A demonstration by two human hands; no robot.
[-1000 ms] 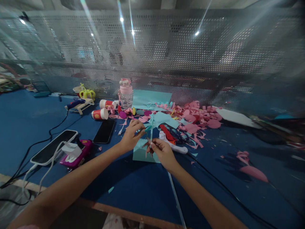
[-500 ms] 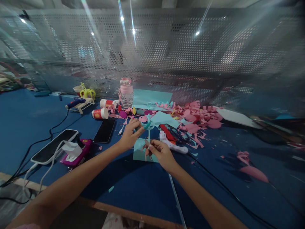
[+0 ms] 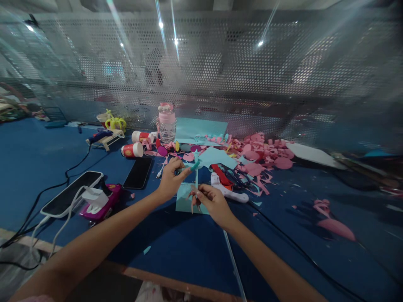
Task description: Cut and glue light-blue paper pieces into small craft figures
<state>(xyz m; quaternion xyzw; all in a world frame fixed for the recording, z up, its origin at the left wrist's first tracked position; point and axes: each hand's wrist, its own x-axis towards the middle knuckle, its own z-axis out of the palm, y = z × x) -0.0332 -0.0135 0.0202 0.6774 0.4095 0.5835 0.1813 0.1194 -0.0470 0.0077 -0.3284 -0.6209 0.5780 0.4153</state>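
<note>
Evidently, left hand (image 3: pixel 170 178) pinches a teal piece (image 3: pixel 195 165), right hand (image 3: pixel 216 202) a pale-blue strip (image 3: pixel 197 178) — lower end hidden.

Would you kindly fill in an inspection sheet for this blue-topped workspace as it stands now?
Surface: matte blue tabletop, dotted with small scraps.
Work in hand: thin light-blue strip, roughly upright; flat light-blue sheet beneath the hands.
Clutter: heaped pink cut-out scraps; two red-and-white cups on their sides; flat black phone.
Left hand: pinches a small curved teal piece; contact with the strip unclear.
Right hand: pinches the strip's lower part.
Cables: black cable from a white pistol-shaped tool toward lower right.
Surroundings: grey perforated metal panel behind.
Co-workers' hands: nothing seen.
</note>
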